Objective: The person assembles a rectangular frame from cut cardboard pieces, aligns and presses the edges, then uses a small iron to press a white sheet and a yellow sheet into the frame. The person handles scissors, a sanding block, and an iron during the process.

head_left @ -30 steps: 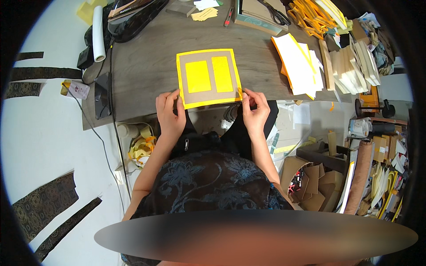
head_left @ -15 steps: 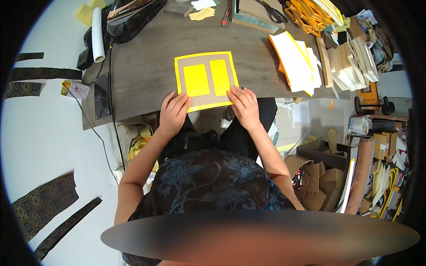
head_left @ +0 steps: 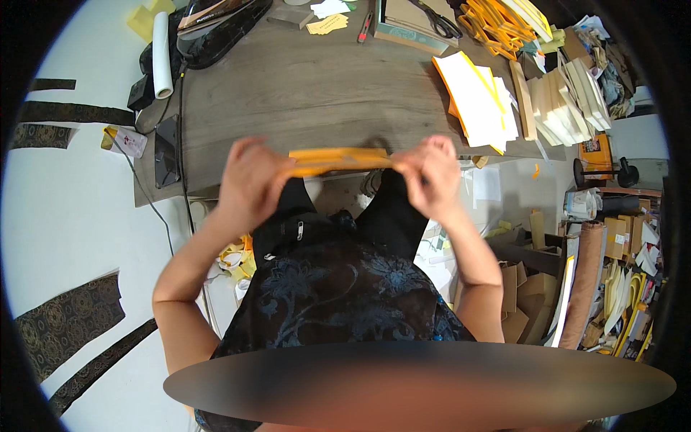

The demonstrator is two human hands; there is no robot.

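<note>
Between my two hands a flat yellow-edged board (head_left: pixel 338 160) is raised at the table's near edge. It is tilted so steeply that only a narrow orange-yellow strip shows, and its face is hidden. My left hand (head_left: pixel 253 181) is closed on its left end, my right hand (head_left: pixel 433 176) on its right end. Both hands are somewhat blurred by motion.
The grey wooden table (head_left: pixel 302 93) spreads ahead of me. White sheets with yellow edges (head_left: pixel 479 101) lie on its right, beside pale stacked boards (head_left: pixel 568 93). Black scissors (head_left: pixel 439 21) and a red cutter knife (head_left: pixel 366 27) lie at the back. A cable (head_left: pixel 181 129) crosses the left side.
The board lay flat at the near edge under my fingertips, its grey face with two yellow panels showing. Now it is lifted and tipped edge-on, both hands gripping its ends.
</note>
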